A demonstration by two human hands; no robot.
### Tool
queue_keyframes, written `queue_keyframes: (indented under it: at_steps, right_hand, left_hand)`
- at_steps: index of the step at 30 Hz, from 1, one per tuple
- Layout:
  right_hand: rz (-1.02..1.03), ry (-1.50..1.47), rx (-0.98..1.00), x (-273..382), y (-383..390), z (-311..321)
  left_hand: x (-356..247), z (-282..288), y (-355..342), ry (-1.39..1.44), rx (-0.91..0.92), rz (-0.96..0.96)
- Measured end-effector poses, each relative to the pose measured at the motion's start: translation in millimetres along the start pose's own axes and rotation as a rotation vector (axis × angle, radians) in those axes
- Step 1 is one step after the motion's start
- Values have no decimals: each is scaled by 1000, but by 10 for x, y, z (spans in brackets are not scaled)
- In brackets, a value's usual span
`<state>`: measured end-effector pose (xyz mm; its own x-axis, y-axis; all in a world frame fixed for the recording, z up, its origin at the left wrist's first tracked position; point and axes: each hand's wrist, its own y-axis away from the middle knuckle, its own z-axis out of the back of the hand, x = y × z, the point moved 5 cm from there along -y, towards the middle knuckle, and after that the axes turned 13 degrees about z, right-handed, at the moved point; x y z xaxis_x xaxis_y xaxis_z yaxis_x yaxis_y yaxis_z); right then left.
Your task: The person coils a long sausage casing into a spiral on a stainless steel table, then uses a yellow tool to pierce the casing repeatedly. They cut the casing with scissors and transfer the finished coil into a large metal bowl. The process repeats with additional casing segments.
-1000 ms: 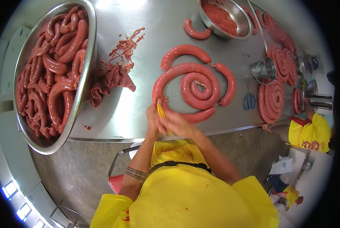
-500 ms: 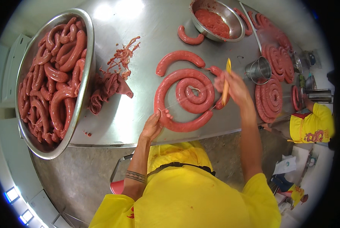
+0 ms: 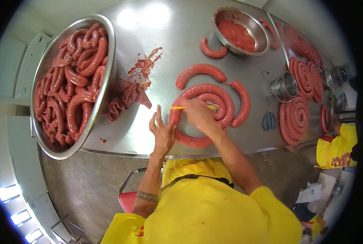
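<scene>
A long sausage coil [image 3: 189,90] lies in a spiral on the steel table in front of me. My right hand [image 3: 199,115] is over the coil, closed around a slim yellow stick [image 3: 177,108] that pokes out on both sides. White thread is wound near the stick's right end. At the coil's left side is my left hand [image 3: 163,136], its fingers stretched and apart, beside the sausage; whether it touches the casing is hard to tell. Two shorter sausages, an upper curved one [image 3: 201,73] and a right-hand one [image 3: 243,103], lie around the coil.
On the left a large steel tub [image 3: 113,61] is heaped with sausages. Casing scraps [image 3: 143,67] and a crumpled reddish cloth [image 3: 126,101] lie beside it. Further right are a meat bowl [image 3: 264,34], a metal cup [image 3: 284,86], scissors [image 3: 269,120], more coils [image 3: 295,118] and another person [image 3: 336,148].
My right hand swung left with the yellow stick, from the coil's right side to over its middle. My left hand's fingers spread. The right-hand sausage and the scissors are now fully visible.
</scene>
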<state>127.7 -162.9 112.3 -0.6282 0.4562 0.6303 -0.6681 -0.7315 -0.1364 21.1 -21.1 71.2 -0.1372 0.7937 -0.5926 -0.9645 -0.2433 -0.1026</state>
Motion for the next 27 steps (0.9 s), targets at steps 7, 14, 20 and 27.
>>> queue_keyframes:
  at_steps: [7, 14, 20, 27]
  right_hand:
    - [180, -556, -146, 579, 6, -330]
    - [20, -864, -446, 595, -127, 1178]
    - [-314, -1079, -663, -60, 542, 2687]
    - [-775, -1201, -842, -1194, 2440, 2054]
  left_hand:
    - [462, -222, 166, 922, 111, 821]
    - [276, -286, 51, 768, 383, 634]
    - [132, -173, -103, 452, 407, 220]
    - [780, -599, 111, 1515, 551, 1099]
